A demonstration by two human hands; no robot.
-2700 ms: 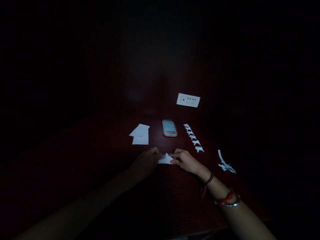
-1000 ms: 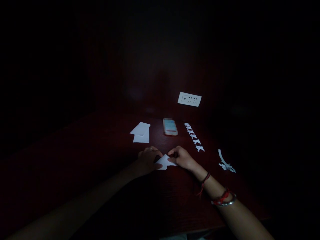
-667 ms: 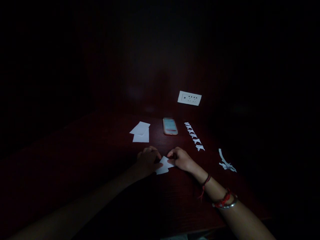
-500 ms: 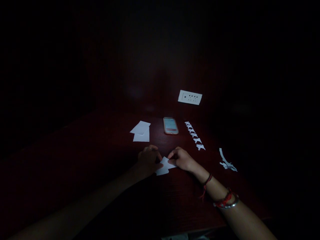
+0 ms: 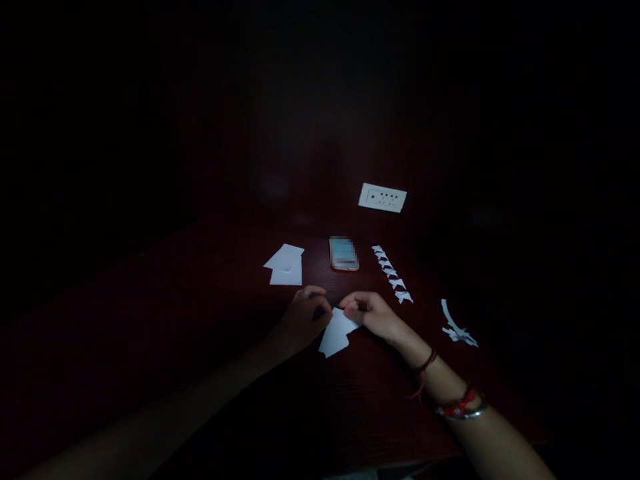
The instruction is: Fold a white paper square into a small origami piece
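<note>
A white folded piece of paper point(image 5: 335, 333) lies at the near middle of the dark red table, tilted, with a notch in its lower right side. My right hand point(image 5: 373, 313) pinches its upper right part between thumb and fingers. My left hand point(image 5: 306, 317), a ring on one finger, is curled at the upper left edge, thumb and index fingertips meeting at the paper. Its fingertips are dim, and part of the paper is hidden under my right fingers.
Beyond my left hand lie two overlapping paper sheets point(image 5: 286, 259). A phone point(image 5: 344, 253) lies farther back, beside a row of small folded paper pieces point(image 5: 391, 272). Paper strips point(image 5: 457, 331) are heaped at the right. A socket panel point(image 5: 383, 198) is on the back wall.
The paper has turned, its lower part now pointing more toward me. My left hand has shifted from its left side to the upper edge; my right hand still pinches it. The view moved slightly.
</note>
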